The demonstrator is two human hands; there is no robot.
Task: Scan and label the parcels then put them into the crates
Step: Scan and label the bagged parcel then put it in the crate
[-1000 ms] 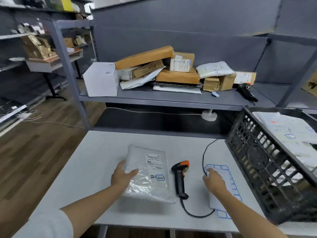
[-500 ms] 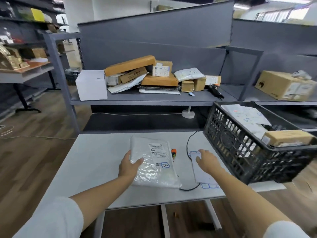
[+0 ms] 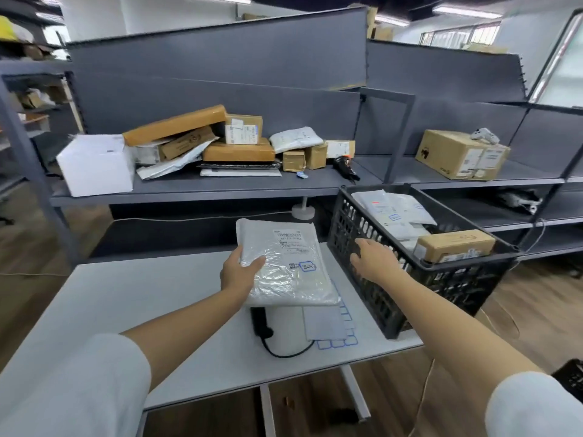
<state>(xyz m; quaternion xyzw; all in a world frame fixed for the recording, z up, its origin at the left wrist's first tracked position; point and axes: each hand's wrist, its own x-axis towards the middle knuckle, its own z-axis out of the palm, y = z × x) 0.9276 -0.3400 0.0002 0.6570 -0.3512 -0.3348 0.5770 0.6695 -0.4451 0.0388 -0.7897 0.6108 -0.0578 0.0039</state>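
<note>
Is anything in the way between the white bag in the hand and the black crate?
Nothing visible blocks it. The left hand holds the white bag up above the table, just left of the black crate. Only the right hand is between them, by the crate's near wall. The crate's top is open.

Both arms were bare from the hands to above the elbow. The left sleeve (image 3: pixel 79 386) and right sleeve (image 3: pixel 536 408) were short, plain and white, with no visible markings.
</note>
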